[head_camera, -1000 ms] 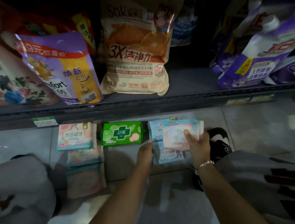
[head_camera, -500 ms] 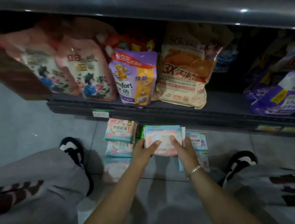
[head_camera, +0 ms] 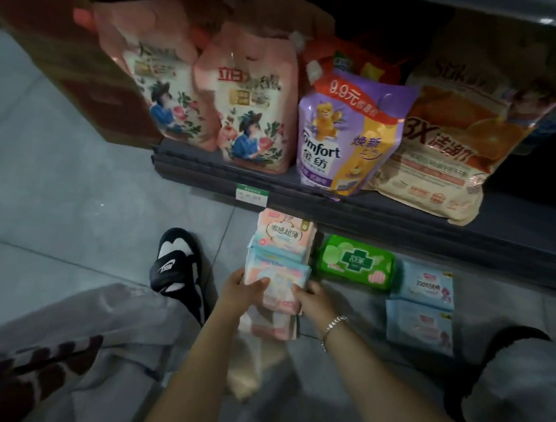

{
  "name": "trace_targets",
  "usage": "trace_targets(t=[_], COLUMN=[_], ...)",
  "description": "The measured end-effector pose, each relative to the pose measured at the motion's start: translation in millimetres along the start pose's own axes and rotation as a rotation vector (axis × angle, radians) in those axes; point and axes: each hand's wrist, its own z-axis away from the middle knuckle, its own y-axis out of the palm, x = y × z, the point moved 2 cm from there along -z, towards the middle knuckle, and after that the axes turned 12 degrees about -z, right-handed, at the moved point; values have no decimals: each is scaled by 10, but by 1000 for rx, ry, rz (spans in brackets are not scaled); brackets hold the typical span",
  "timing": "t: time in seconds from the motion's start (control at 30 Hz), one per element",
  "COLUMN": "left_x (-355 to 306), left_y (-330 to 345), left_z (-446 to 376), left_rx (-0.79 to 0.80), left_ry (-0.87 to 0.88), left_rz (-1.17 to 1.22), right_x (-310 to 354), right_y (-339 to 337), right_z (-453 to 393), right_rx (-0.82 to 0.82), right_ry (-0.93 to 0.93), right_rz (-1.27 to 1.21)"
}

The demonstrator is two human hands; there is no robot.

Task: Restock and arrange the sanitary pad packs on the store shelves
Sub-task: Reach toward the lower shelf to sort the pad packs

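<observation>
Gripping a pastel pad pack (head_camera: 278, 277) from both sides, the left hand (head_camera: 242, 291) curls fingers round its left edge and the right hand (head_camera: 316, 302), a bracelet (head_camera: 334, 325) on its wrist, holds the right edge. That pack sits on top of a row of pink packs (head_camera: 272, 323) lying on the grey floor (head_camera: 70, 214). Just beyond it lies another pink pack (head_camera: 283, 234); to the right are a green pack (head_camera: 357, 262) and two blue packs (head_camera: 424, 305). A black-and-white shoe (head_camera: 176, 262) stands to the left. Farther back, the dark shelf (head_camera: 353, 206) carries upright detergent pouches (head_camera: 349, 133).
</observation>
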Motion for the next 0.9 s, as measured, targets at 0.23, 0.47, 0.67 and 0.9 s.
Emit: trace_targets(t=[0.23,0.47,0.67,0.9], left_x=[109,-27,-525,-1510], left_y=[31,73,72,162], left_z=[-117,-3,356,1019], left_rx=[-138,-182,-270,-346], left_ry=[-50,45,212,603], left_rz=[-74,-249,-327,-404], right_x=[-34,40,493,1495], right_y=[107,35,-119,-676], right_z=[-107,-31,319,1217], right_rx=[17,-13,-84,-222], right_ry=[31,-17,-201,-756], right_rz=[103,185,272,418])
